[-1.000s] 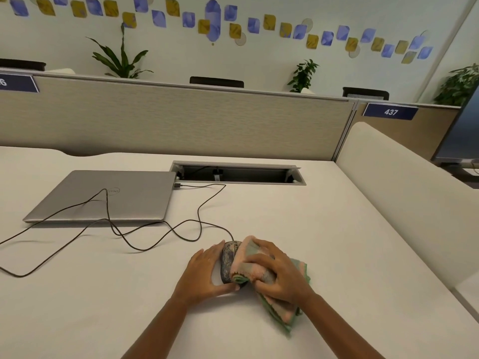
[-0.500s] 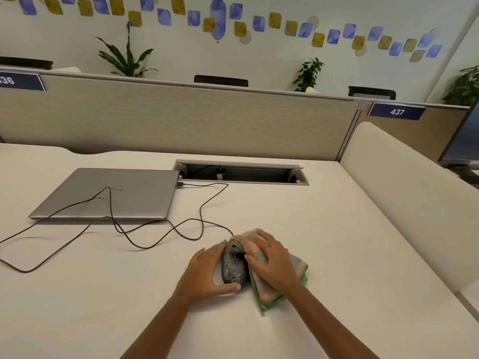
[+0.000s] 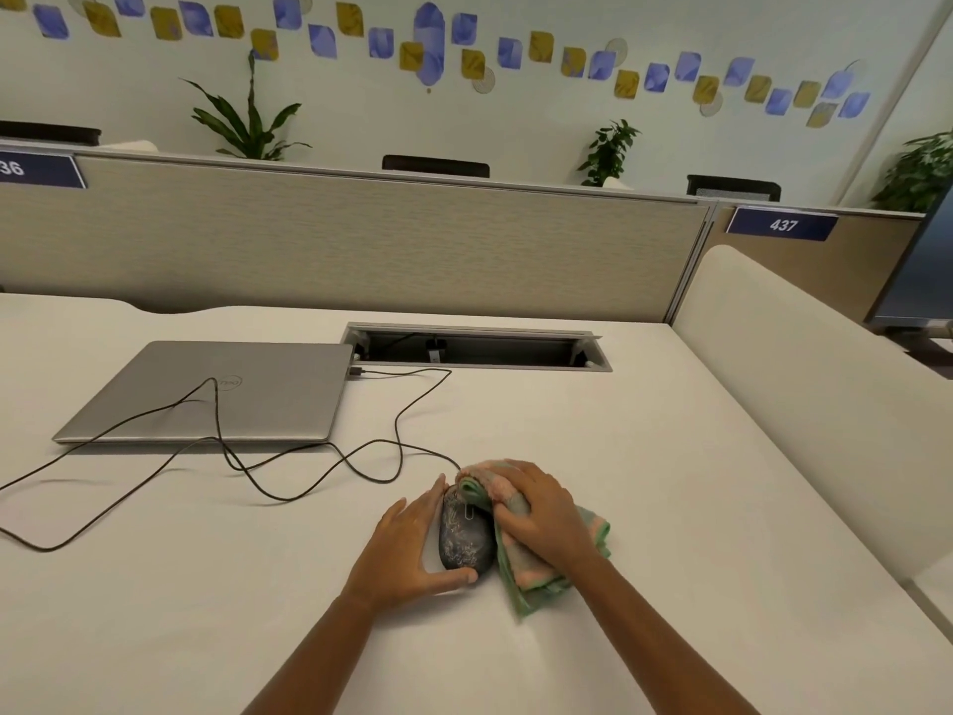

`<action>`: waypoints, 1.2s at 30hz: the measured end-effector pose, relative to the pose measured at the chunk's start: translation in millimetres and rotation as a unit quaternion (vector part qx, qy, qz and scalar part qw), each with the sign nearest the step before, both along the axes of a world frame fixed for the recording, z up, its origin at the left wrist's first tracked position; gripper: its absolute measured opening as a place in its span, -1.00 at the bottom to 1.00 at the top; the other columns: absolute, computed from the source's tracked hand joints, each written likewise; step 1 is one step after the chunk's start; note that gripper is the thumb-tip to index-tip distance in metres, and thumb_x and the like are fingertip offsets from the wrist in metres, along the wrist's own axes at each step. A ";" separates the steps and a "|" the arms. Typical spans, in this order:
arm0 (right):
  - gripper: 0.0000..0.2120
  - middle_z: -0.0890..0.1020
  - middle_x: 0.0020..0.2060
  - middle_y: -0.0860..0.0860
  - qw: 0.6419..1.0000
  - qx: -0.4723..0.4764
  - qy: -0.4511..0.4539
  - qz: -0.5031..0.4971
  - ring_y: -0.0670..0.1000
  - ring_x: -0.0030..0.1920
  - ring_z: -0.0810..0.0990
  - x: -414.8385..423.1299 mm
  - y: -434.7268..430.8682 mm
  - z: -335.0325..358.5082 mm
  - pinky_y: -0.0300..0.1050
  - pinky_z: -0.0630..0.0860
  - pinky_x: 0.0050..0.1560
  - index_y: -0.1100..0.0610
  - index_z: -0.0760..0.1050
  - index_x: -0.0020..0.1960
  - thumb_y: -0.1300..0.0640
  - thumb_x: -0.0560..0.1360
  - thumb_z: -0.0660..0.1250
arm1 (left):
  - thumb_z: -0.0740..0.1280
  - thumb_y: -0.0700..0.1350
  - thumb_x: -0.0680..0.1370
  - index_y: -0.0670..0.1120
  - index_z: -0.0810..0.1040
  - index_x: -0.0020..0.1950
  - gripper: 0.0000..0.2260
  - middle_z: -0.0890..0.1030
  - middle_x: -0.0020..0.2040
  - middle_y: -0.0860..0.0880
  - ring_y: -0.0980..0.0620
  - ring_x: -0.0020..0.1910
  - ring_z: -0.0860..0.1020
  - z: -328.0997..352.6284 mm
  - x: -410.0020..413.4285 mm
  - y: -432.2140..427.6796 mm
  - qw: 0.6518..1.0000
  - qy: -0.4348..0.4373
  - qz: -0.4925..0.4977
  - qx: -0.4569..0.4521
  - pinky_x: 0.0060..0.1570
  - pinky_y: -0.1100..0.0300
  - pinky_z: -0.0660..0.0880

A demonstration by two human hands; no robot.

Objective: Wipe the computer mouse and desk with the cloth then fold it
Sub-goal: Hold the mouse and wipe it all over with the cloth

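A dark patterned computer mouse (image 3: pixel 464 539) lies on the white desk (image 3: pixel 670 508) in front of me. My left hand (image 3: pixel 407 552) cups its left side, fingers along it and thumb at its near end. A pink and green cloth (image 3: pixel 536 575), bunched up, lies against the mouse's right side. My right hand (image 3: pixel 541 513) grips the cloth and presses it onto the mouse's right and far edge. The mouse's top is uncovered.
The mouse's black cable (image 3: pixel 309 472) loops left across the desk and over a closed silver laptop (image 3: pixel 216 389). A cable slot (image 3: pixel 479 348) sits behind, below a beige partition (image 3: pixel 361 240). A padded divider (image 3: pixel 804 379) borders the right.
My right hand slid the cloth off the mouse's top toward its right side, uncovering the mouse. My left hand stayed against the mouse's left side.
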State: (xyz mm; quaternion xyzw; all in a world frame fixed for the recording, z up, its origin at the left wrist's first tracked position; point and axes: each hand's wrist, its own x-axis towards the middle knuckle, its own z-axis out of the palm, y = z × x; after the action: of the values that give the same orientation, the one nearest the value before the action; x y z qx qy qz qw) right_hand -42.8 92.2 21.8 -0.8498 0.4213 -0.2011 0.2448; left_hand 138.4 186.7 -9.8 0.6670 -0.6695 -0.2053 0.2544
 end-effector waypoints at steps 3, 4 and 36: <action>-0.44 0.38 0.38 -0.07 0.998 0.046 0.031 -0.015 0.03 0.35 0.35 11.8 -12.3 7.2 0.04 0.27 0.36 -0.07 0.40 0.33 -0.10 0.33 0.22 | 0.24 0.47 0.19 0.03 -0.15 0.52 0.07 0.15 0.51 0.14 0.14 0.48 0.15 1.0 0.0 0.4 1.000 -0.001 0.002 0.006 0.47 0.20 -0.09; -0.41 0.37 0.40 -0.07 0.998 0.058 0.036 -0.008 0.03 0.36 0.33 13.1 -13.6 9.2 0.06 0.25 0.38 -0.07 0.41 0.33 -0.12 0.30 0.20 | 0.23 0.47 0.19 0.02 -0.15 0.52 0.07 0.15 0.51 0.14 0.14 0.48 0.15 1.3 -0.1 0.4 1.000 -0.002 0.001 0.007 0.48 0.19 -0.09; -0.36 0.43 0.35 0.08 0.977 0.085 0.179 -0.082 0.15 0.35 0.36 32.4 2.1 20.4 0.26 0.12 0.40 0.05 0.22 0.40 -0.29 0.46 0.12 | 0.29 0.40 0.25 0.05 -0.13 0.51 0.01 0.14 0.51 0.14 0.17 0.47 0.13 4.7 -2.8 2.5 1.000 -0.009 0.006 0.008 0.45 0.25 -0.14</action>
State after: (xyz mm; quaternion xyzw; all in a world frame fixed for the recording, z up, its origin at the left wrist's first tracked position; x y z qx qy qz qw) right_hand -10.3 94.4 42.2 -0.8107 0.5421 -0.0291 0.2192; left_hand 135.7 189.2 -5.0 0.6746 -0.6665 -0.2030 0.2440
